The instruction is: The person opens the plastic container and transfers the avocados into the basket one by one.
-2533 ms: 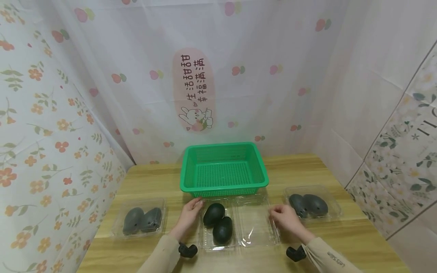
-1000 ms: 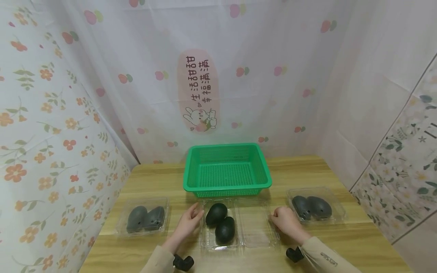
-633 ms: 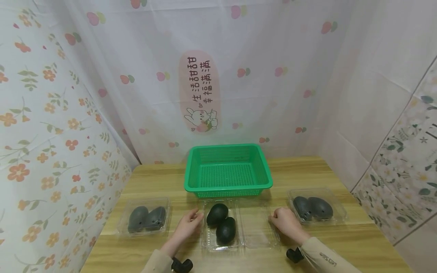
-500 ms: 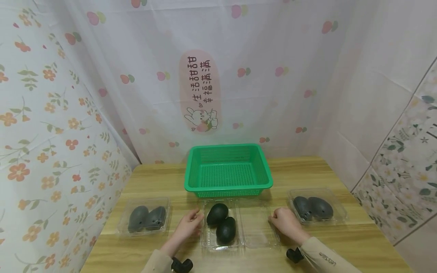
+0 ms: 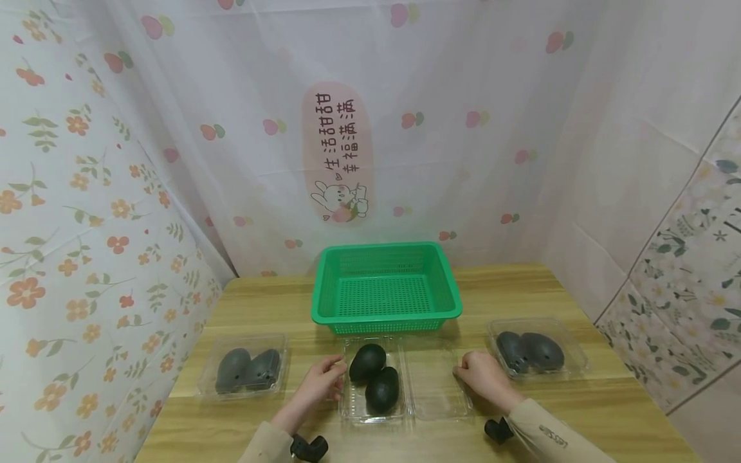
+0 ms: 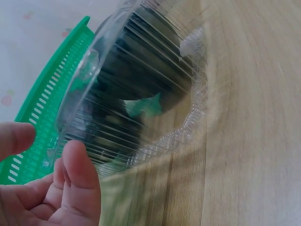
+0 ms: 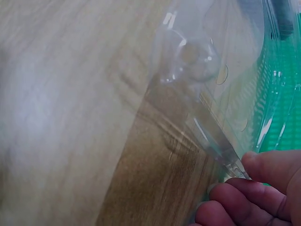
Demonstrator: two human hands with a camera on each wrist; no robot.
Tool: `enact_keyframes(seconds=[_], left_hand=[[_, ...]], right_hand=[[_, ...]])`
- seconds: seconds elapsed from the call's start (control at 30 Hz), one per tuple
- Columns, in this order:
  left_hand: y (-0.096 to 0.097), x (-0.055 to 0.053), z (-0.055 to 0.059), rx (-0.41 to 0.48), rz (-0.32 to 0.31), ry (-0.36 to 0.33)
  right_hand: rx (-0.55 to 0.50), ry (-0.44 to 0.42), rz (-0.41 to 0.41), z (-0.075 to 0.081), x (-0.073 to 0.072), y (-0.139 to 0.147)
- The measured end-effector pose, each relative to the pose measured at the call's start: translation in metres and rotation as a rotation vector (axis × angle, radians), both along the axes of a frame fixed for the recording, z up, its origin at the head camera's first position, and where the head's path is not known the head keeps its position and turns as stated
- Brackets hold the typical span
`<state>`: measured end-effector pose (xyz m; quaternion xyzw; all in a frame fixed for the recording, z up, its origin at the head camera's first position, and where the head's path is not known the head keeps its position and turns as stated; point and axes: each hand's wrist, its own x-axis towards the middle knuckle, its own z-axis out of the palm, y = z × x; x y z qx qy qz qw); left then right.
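In the head view an unfolded clear plastic clamshell box (image 5: 376,419) lies on the table, two dark green avocados (image 5: 383,390) in its left half. Its flat, see-through lid (image 5: 435,386) spreads to the right. My right hand (image 5: 485,379) pinches the lid's outer edge between thumb and curled fingers, as the right wrist view shows. Beside the box's left wall is my left hand (image 5: 318,384), fingers loosely bent, holding nothing. In the left wrist view its fingertips (image 6: 77,157) come right up to the ribbed wall, with thumb and fingers apart.
A green perforated basket (image 5: 384,321) stands just behind the clamshell. Closed clear boxes with two avocados each sit at left (image 5: 246,370) and right (image 5: 538,350), the right one close beyond my right hand. A patterned curtain (image 5: 440,161) rises behind the table.
My left hand has drawn back a little from the box's far left corner toward me along its left side. My right hand stays at the lid's edge. The view has shifted slightly.
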<state>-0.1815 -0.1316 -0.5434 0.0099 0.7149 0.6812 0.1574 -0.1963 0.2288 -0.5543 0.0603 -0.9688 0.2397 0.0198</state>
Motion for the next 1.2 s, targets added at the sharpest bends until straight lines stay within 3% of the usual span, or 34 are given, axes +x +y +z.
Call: enact_keyframes(seconds=[0.33,0.63,0.97,1.2], left_hand=[[0.000,-0.002,-0.001,0.036,0.005,0.001],[-0.001,-0.003,-0.004,0.060,-0.008,0.003],[-0.003,-0.006,-0.007,0.068,-0.017,0.011],[-0.002,-0.004,-0.007,0.072,-0.013,0.014]], right_hand=[[-0.005,-0.025,0.016,0.001,-0.002,0.000],[-0.011,-0.014,0.026,0.012,-0.003,-0.002],[0.000,0.055,0.085,0.041,-0.006,-0.017],[0.038,0.104,0.176,0.066,-0.004,-0.037]])
